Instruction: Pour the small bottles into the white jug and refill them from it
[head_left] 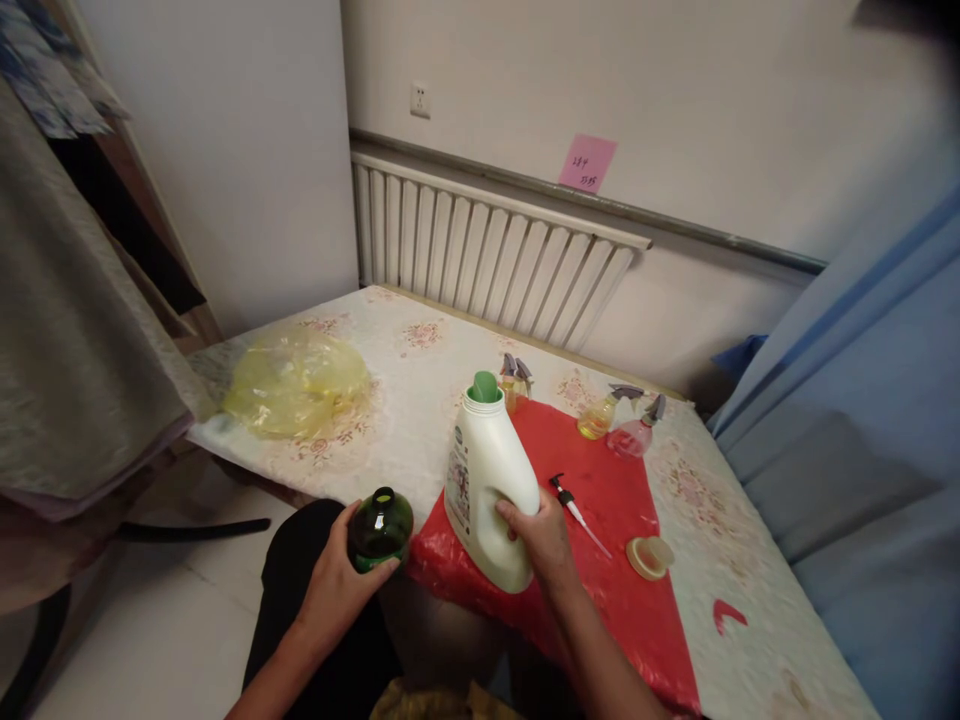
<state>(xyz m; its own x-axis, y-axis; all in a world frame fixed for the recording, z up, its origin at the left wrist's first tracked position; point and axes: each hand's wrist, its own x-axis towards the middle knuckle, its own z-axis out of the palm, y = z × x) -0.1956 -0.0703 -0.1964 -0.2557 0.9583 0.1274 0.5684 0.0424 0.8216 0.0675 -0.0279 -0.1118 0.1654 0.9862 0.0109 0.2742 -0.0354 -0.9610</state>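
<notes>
My left hand (341, 570) is wrapped round a dark green bottle (381, 530) with an open neck, held over my lap at the table's front edge. My right hand (541, 532) grips the handle of a large pale detergent jug (480, 490) with a green spout at its mouth. The jug is nearly upright above a red plastic sheet (622, 520), left of centre; I cannot tell whether its base touches the sheet. Right of the jug, a black-and-white pump head (574, 508) lies on the sheet. Further right is a pale cap (650, 557).
Spray bottles (630, 432) with grey triggers stand at the back of the table. A yellow plastic bag (296, 385) lies on the left of the flowered tablecloth (420, 370). A red scrap (727, 615) is at the right. Behind are a radiator (480, 250) and a blue curtain (862, 420).
</notes>
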